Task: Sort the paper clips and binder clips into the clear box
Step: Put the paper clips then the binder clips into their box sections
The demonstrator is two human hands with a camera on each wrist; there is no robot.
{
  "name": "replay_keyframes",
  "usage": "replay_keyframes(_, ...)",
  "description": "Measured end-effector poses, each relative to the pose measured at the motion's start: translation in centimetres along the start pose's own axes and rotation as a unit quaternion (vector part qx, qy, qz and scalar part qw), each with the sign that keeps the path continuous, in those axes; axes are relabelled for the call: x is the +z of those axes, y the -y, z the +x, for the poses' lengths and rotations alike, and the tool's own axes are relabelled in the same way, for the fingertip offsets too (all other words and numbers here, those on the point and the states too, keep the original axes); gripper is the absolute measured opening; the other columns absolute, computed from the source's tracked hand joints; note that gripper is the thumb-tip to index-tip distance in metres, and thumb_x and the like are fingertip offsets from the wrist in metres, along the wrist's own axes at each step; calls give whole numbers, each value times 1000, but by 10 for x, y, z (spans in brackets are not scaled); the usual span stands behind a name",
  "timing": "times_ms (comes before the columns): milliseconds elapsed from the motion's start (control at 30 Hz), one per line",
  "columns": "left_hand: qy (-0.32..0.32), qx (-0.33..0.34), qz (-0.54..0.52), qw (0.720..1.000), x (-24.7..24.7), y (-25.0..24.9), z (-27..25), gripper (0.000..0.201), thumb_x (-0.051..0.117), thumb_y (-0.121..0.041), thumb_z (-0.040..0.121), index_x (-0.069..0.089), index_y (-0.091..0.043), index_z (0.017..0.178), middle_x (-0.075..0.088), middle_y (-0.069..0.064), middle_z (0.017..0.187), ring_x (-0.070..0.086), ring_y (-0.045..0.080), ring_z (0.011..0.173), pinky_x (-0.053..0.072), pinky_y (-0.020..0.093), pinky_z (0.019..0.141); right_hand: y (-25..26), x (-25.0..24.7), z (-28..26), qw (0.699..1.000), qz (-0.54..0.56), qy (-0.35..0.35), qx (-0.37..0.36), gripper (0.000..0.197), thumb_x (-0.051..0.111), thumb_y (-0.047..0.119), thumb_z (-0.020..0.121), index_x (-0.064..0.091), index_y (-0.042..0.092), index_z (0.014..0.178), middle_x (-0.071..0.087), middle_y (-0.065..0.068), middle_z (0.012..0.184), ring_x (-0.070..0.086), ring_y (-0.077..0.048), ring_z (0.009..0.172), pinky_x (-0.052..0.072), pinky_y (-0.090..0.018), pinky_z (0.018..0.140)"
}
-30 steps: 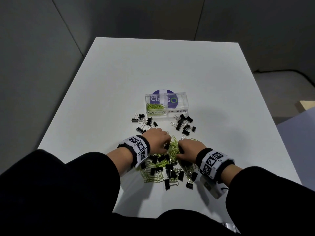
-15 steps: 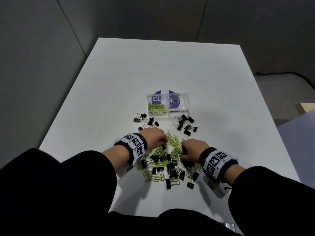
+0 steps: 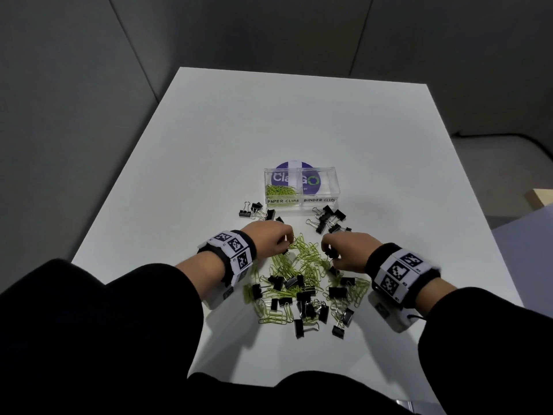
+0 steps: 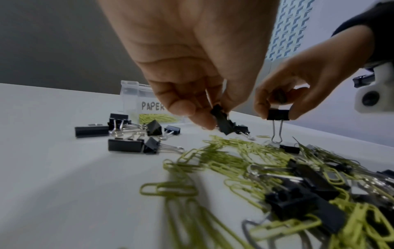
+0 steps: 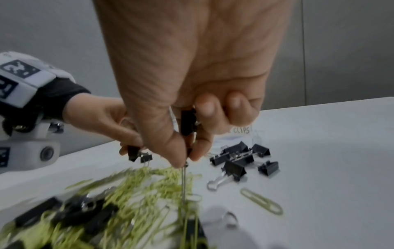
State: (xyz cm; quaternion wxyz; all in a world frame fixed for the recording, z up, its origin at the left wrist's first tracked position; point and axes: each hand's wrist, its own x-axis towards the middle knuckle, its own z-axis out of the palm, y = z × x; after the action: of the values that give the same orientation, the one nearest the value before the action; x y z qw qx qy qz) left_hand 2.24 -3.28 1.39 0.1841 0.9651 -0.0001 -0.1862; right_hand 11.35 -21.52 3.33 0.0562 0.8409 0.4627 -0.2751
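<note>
A clear two-part box (image 3: 301,202) labelled "PAPER CLIPS" and "BINDER CLIPS" stands mid-table; green paper clips (image 3: 281,190) lie in its left part. A mixed pile (image 3: 302,283) of green paper clips and black binder clips lies between my wrists. Just above its far edge, my left hand (image 4: 213,118) pinches a black binder clip (image 4: 222,123). My right hand (image 5: 185,151) pinches another black binder clip (image 5: 188,123), whose wire handle hangs down into the paper clips. In the head view the left hand (image 3: 285,239) and the right hand (image 3: 330,253) are a short way apart.
Small groups of black binder clips lie in front of the box, one at its left corner (image 3: 257,211) and one at its right (image 3: 328,220). One loose paper clip (image 5: 262,203) lies right of the pile. The white table (image 3: 299,121) stretches far behind the box.
Both hands have risen from the pile and drawn apart, each with a binder clip pinched in its fingers.
</note>
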Motion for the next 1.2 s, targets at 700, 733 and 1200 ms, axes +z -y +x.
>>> replay_keyframes(700, -48, 24, 17, 998, -8, 19, -6, 21, 52, -26, 92, 60, -17, 109, 59, -1, 112, 57, 13, 101, 48, 21, 83, -14, -8, 32, 991, 74, -87, 69, 30, 57, 31, 88, 52, 20, 115, 57, -1, 117, 59, -19, 97, 49, -31, 78)
replay_keyframes(733, -8, 35, 13, 999, -3, 13, -11, 21, 53, -30, 92, 60, -17, 107, 61, -2, 108, 57, 11, 97, 48, 21, 83, -14, -3, 26, 995, 48, -59, 61, 27, 56, 34, 89, 53, 20, 112, 60, 1, 114, 58, -17, 95, 48, -29, 76)
replay_keyframes(1200, 35, 37, 98, 994, 40, -31, -30, 43, 59, -46, 85, 53, -15, 114, 58, 2, 108, 57, 20, 97, 51, 33, 81, -17, 41, -7, 997, -5, -26, 79, 23, 44, 32, 95, 51, 26, 116, 57, -1, 118, 60, -23, 98, 49, -31, 78)
